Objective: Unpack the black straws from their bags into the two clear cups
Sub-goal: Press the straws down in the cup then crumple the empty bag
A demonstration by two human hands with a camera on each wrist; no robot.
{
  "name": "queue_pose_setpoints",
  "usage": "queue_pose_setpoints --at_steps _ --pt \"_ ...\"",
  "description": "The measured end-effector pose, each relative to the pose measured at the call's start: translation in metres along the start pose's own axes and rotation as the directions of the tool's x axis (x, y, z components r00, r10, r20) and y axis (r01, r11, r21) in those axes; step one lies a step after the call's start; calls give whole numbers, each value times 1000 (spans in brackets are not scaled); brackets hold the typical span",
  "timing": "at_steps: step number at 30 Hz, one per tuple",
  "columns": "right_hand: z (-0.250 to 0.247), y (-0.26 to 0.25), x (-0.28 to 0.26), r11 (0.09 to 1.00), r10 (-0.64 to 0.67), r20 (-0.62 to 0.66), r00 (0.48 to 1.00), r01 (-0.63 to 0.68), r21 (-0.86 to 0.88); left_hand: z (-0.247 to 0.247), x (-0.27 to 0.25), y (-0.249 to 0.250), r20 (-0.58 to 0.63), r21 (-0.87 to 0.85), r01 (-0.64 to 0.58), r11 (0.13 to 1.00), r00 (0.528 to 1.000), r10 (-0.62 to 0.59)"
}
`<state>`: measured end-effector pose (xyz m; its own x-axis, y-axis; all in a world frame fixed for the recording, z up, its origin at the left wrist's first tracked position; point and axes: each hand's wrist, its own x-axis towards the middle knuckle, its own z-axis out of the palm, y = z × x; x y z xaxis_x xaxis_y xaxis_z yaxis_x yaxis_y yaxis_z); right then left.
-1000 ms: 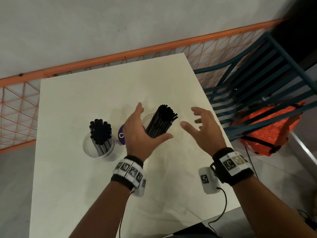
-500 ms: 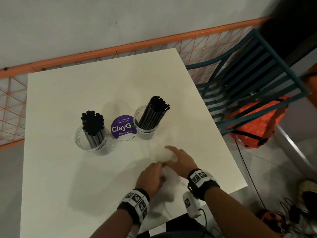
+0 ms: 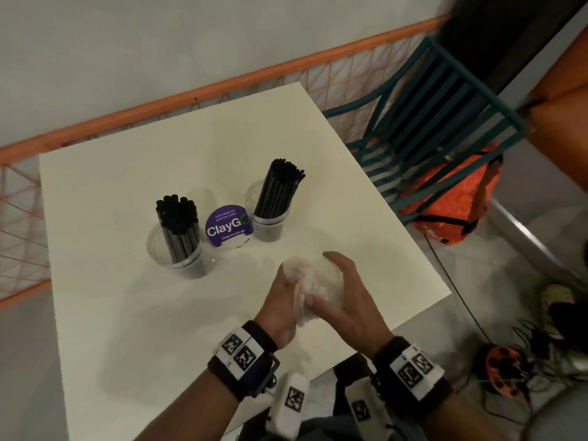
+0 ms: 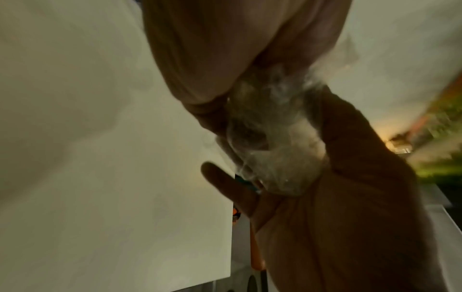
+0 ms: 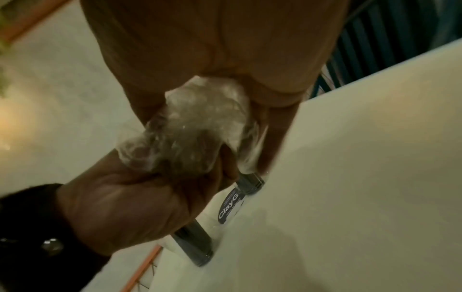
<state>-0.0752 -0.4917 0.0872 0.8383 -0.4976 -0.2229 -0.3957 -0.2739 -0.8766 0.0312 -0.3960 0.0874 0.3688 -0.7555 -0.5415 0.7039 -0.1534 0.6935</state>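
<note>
The white table carries everything, its far edge running along an orange mesh railing; a blue slatted chair stands off its right edge with an orange bag under it. Toward the middle of the table stand two clear cups. The left cup holds a bundle of black straws standing nearly upright. The right cup holds the second bundle of straws, tilted toward the far right corner. Between the cups, touching neither clearly, lies a round purple ClayGo sticker. Near the table's front right corner, both hands hover above the surface, pressed together around a crumpled clear plastic bag. The left hand clutches the wad from the left, fingers curled into it; the right hand wraps over it from the right, fingers bent round the top.
</note>
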Motion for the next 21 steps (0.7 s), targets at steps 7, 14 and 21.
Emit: queue_pose_setpoints --at_steps 7,14,21 --pt "-35 27 -5 883 -257 -125 958 180 -433 24 7 -13 7 -244 151 958 988 -154" --pt "-78 54 -16 828 -522 65 850 524 -200 76 43 -51 -79 -25 205 979 975 -206" --pt "-177 158 -1 895 -339 54 939 340 -288 140 66 -68 106 453 205 868 954 -281"
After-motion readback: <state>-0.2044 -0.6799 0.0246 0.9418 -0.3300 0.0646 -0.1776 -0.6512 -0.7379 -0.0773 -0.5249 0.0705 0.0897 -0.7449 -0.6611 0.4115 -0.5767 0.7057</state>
